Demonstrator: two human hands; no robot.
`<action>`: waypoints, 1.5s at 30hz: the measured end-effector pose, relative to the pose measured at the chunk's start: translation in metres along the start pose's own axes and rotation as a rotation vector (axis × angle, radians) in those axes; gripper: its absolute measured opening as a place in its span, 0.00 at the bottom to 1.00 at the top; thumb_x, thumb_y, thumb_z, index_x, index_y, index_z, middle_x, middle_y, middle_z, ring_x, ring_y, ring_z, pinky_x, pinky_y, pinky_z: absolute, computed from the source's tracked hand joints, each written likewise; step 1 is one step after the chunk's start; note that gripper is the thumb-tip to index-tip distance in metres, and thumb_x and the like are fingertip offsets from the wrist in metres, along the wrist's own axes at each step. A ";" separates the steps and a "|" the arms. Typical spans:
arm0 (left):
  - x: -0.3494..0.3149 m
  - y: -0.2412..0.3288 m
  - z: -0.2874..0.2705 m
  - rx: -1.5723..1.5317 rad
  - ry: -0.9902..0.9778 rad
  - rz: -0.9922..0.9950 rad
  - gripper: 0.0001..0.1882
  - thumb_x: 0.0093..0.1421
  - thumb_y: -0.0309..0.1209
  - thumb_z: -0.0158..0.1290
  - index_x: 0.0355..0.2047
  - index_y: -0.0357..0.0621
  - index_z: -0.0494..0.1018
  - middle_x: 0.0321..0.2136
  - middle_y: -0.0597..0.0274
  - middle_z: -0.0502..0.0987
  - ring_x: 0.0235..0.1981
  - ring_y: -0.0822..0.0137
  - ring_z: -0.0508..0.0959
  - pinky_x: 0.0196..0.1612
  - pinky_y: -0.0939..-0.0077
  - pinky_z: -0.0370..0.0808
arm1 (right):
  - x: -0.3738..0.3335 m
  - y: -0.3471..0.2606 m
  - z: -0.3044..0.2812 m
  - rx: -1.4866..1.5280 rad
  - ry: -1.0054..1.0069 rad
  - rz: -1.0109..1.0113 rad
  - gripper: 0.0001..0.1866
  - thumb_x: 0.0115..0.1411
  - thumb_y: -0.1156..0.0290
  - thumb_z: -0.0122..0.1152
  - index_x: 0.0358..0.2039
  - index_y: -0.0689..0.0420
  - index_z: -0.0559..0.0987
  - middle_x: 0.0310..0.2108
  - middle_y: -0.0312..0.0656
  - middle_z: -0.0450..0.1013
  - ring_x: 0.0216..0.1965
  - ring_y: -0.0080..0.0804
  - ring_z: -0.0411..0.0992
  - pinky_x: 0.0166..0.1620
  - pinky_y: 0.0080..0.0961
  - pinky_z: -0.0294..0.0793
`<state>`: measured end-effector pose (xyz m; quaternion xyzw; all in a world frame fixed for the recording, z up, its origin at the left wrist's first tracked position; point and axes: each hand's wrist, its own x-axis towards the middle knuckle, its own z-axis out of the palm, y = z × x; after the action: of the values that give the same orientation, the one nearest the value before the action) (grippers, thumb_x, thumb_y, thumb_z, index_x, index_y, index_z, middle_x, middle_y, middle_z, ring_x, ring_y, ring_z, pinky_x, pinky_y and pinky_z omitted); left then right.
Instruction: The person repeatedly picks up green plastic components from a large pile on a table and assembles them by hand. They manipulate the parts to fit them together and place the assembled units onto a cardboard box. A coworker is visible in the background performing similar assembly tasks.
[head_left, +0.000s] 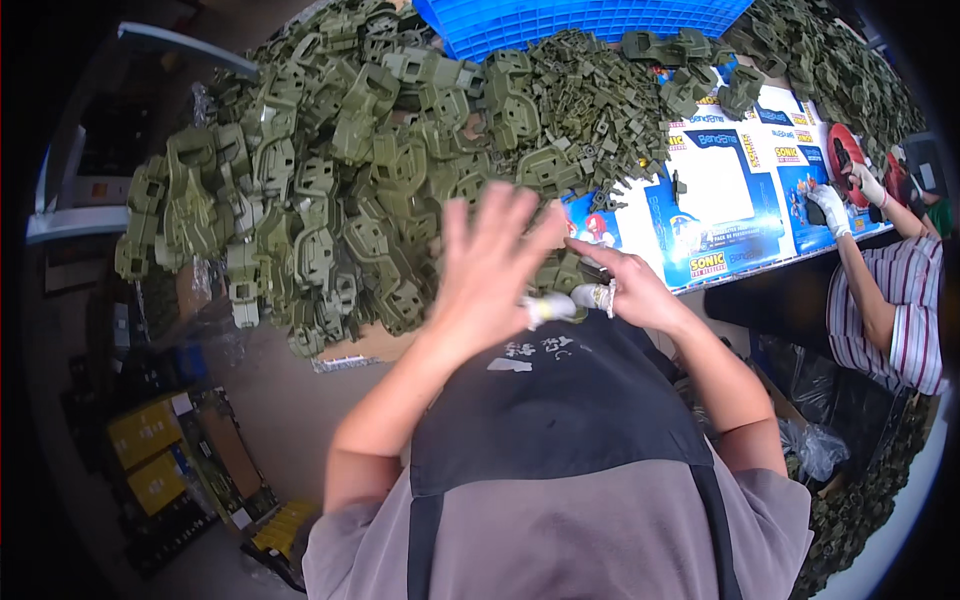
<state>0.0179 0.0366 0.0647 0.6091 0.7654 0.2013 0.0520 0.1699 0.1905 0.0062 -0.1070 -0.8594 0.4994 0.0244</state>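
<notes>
My left hand [490,275] is raised over the near edge of the pile, its fingers spread and smeared by motion. White tape wraps its thumb, which lies close to an olive-green moulded plastic part [560,272]. My right hand [640,290] has its index finger along the far side of that part and its taped thumb on the near side, gripping it. The part's lower end is hidden behind the thumbs. Beyond my hands a heap of larger green plastic shells [390,170] covers the table's left and middle.
Small green pieces [600,100] lie heaped before a blue plastic crate [590,25]. Printed cardboard sheets [740,255] cover the table to the right. There, a co-worker in a striped shirt [880,310] has gloved hands near a red round object [845,150]. Yellow boxes [145,440] stand lower left.
</notes>
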 end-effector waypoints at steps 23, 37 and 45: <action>-0.035 -0.027 0.065 -0.434 -0.486 -0.122 0.36 0.39 0.23 0.50 0.54 0.50 0.62 0.29 0.48 0.75 0.37 0.54 0.75 0.61 0.54 0.51 | -0.020 0.006 0.037 -0.458 -0.196 -0.073 0.31 0.51 0.73 0.53 0.57 0.65 0.59 0.50 0.56 0.63 0.53 0.49 0.62 0.54 0.32 0.61; -0.024 -0.037 0.042 -0.264 -0.675 -0.072 0.42 0.50 0.41 0.56 0.62 0.51 0.47 0.54 0.44 0.62 0.58 0.52 0.59 0.63 0.50 0.41 | -0.017 0.026 0.043 0.079 -0.105 0.162 0.25 0.52 0.67 0.60 0.50 0.61 0.70 0.45 0.53 0.69 0.46 0.44 0.69 0.51 0.30 0.65; -0.080 -0.073 0.047 -1.136 -0.292 -0.600 0.45 0.42 0.33 0.66 0.59 0.43 0.54 0.56 0.53 0.60 0.58 0.63 0.59 0.60 0.69 0.54 | -0.025 0.037 0.018 0.106 -0.092 0.206 0.28 0.52 0.65 0.61 0.53 0.60 0.67 0.49 0.53 0.66 0.51 0.47 0.64 0.55 0.32 0.60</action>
<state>-0.0127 -0.0404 -0.0188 0.2683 0.6616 0.4660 0.5226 0.1977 0.1878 -0.0335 -0.1702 -0.8164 0.5485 -0.0609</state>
